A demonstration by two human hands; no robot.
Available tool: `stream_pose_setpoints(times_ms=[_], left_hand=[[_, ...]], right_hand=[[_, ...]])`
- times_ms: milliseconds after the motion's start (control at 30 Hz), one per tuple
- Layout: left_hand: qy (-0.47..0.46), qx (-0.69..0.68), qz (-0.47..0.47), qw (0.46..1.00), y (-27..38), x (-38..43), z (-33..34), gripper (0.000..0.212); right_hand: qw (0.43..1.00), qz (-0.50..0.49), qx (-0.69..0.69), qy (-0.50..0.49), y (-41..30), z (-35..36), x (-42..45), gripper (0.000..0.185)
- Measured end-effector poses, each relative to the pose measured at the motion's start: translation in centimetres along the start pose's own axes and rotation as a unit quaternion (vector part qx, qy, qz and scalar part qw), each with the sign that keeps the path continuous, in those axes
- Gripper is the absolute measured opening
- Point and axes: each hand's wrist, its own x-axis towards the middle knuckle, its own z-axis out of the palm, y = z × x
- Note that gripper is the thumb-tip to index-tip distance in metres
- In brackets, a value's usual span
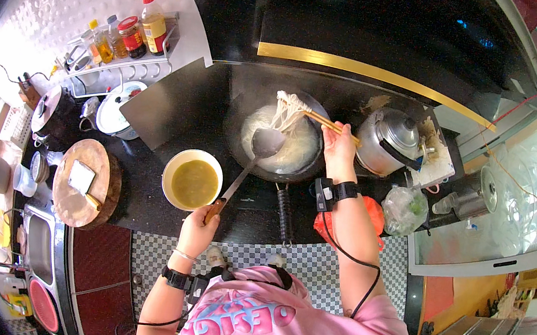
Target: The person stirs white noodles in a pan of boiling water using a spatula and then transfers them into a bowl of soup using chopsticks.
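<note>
My right hand [340,144] grips a pair of wooden chopsticks [325,121], whose far ends hold up a bundle of pale noodles [289,106] above a dark wok [322,149]. Cloudy liquid with more noodles fills the wok. In my left hand [200,227] is the wooden handle of a metal ladle [267,143]; its bowl is over the wok, near the hanging noodles. Whether the ladle's bowl touches the liquid, I cannot tell. A pale bowl [167,182] of yellow-green broth stands on the counter left of the wok, just beyond my left hand.
A metal pot [384,142] stands right of the wok. Nearer are a red plastic bag [373,214] and a clear bag [404,211]. The wok's handle [284,215] points towards me. A cleaver [81,177] lies on a round chopping block [63,201] at left. Bottles [152,25] stand on a wall rack.
</note>
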Motion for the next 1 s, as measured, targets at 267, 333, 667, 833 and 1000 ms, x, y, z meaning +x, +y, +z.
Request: stream_pose_setpoints(times_ms=[267,333,667,833,1000], left_hand=[[-0.064,0.042,0.018,0.997,2.4,0.6,-0.2,0.025],[-0.072,0.05,0.016,0.996,2.6,0.9,-0.1,0.025],[-0.036,0.087,0.081,0.992,2.2,1.5,0.7,0.037],[-0.044,0.108,0.063,0.991,3.2,2.0,0.7,0.039],[-0.039,0.081,0.051,0.995,3.5,2.3,1.1,0.038]], right_hand=[[0.998,-0.064,-0.006,-0.006,-5.4,1.5,-1.2,0.033],[0.998,-0.069,-0.006,-0.012,-6.3,1.9,-1.8,0.032],[0.994,-0.102,0.011,-0.032,-9.2,4.1,-4.0,0.031],[0.994,-0.101,0.008,-0.03,-9.4,4.8,-4.9,0.032],[0.995,-0.097,0.009,-0.038,-9.1,4.8,-5.1,0.034]])
